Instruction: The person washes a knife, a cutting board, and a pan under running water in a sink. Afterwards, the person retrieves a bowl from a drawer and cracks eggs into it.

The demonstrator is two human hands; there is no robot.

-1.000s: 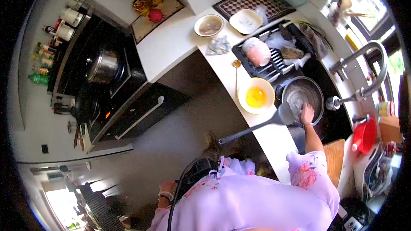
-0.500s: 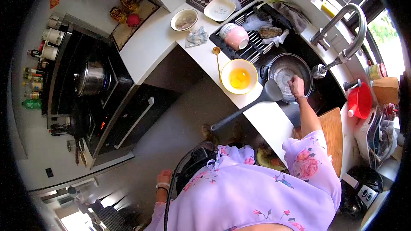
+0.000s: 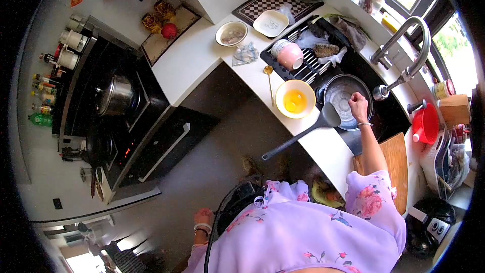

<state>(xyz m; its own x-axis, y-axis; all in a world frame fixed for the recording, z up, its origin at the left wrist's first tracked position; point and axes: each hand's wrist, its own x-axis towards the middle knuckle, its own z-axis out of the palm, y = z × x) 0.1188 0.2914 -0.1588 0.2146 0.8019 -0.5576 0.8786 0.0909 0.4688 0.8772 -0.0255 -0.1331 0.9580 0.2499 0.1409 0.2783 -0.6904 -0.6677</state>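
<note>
My right hand (image 3: 358,106) is over a dark round pan (image 3: 339,92) in the sink, its fingers closed and pressed together. Whatever they may hold is hidden. The pan's inside looks wet and cloudy. A dark spatula (image 3: 305,132) lies across the counter edge, its blade beside the pan and its handle sticking out over the floor. Left of the pan stands a yellow-rimmed bowl (image 3: 281,110) with raw eggs, with a gold spoon (image 3: 268,73) next to it. My left hand (image 3: 203,217) hangs low at my side, fingers curled, apparently with nothing in them.
A steel faucet (image 3: 418,35) arches over the sink. Pink bowls (image 3: 288,55) lie on the drying rack. A cutting board (image 3: 389,167) and a red strainer (image 3: 426,123) are at the right. Across the floor, a steel pot (image 3: 116,96) stands on the stove.
My right hand has shifted slightly over the pan, with its fingers still closed. The whole view has moved a little as my head turned; the bowl and spatula stay put on the counter.
</note>
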